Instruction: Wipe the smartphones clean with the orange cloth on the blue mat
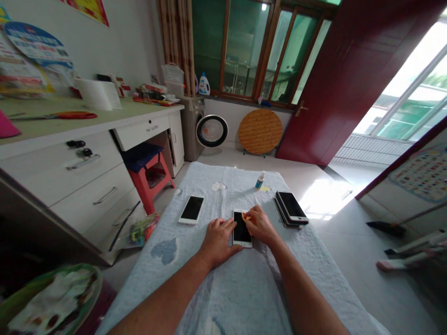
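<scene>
Right hand [259, 225] pinched on a small orange cloth [246, 217], pressed to the upper screen of a white smartphone [241, 233]. Phone lies flat, screen up, under that pinch and between my hands. Left hand [217, 238] spread, not clenched: fingertips at the phone's left edge, thumb by its bottom edge. Left of my grip, a second white smartphone [191, 209], flat. Right of it, a phone stack [293, 207], white-framed one on top. Beyond, slightly right, a small spray bottle [260, 180], upright. All on a light blue patterned cloth [240, 293]. Farther left: red plastic stool [151, 179], white-drawered desk [139, 120]. Far ahead: front-load washer [191, 130], door open; round wooden tabletop [260, 131] leaning at the wall. Ahead right, dark red door [314, 88].
</scene>
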`<state>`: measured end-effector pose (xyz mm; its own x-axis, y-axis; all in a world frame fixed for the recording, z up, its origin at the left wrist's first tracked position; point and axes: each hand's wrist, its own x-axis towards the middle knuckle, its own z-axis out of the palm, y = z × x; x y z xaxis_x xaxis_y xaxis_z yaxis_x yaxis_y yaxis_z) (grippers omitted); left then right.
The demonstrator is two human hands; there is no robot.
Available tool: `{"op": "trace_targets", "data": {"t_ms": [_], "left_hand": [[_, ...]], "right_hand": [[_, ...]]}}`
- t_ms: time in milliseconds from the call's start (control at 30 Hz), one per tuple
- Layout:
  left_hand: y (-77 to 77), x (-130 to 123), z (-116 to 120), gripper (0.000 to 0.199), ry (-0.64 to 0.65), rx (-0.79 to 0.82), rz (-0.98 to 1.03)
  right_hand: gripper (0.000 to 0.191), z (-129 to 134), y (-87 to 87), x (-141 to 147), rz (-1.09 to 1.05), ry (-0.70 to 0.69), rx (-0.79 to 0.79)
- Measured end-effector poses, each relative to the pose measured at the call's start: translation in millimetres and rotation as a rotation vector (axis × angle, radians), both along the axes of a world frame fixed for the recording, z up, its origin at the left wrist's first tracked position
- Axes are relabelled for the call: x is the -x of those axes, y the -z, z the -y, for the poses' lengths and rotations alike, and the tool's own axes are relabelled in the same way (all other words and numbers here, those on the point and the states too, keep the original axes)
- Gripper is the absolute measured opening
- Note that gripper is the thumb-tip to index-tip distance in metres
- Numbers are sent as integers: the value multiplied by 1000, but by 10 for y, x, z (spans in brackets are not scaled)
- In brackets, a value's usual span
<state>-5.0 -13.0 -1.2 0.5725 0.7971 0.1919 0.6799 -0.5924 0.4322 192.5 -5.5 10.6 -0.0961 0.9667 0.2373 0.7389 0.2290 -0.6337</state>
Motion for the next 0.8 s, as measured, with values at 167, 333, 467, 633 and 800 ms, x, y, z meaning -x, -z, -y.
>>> {"op": "trace_targets", "data": {"t_ms": [167,333,467,633,800], "left_hand": [[9,6,-9,73,-5,4,-5],[0,4,-12,73,3,21,-7],[-1,9,-6,73,1,20,6],[-11,9,0,72,-5,26,2],[-24,5,4,73,-8,29,4]], "right_hand": [[39,74,-16,-57,39,-53,60],[43,39,35,-119,30,-71,45],[37,25,-8,-126,48,-33,34],[35,41,-59,-101,65,-45,-22],[31,41,-20,-55,105,-82,-52]]}}
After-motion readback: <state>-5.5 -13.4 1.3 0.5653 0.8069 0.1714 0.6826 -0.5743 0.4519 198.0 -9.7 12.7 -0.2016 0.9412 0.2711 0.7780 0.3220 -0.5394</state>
